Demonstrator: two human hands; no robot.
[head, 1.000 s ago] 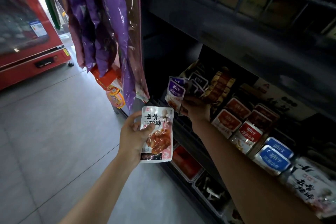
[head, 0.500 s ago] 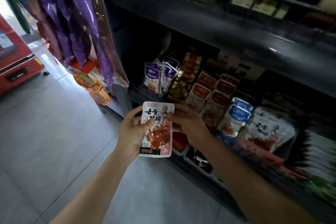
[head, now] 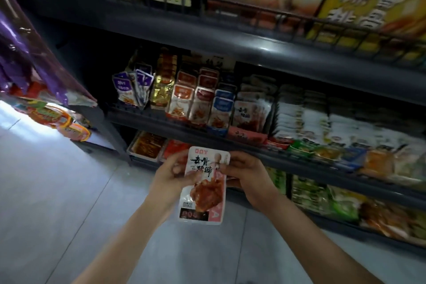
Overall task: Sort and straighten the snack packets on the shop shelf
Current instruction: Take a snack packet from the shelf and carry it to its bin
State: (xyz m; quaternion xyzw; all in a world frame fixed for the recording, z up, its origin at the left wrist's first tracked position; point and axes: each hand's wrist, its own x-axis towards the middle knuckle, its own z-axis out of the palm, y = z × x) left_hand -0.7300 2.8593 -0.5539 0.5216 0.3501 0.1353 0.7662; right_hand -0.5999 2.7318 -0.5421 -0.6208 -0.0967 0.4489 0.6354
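Dark metal shelf carries upright rows of snack packets.

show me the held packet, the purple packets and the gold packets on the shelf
held packet [head: 207, 193]: head view, on the meat picture on its front
purple packets [head: 123, 84]: head view, on the front packet's purple label
gold packets [head: 161, 92]: head view, on the front packet's face
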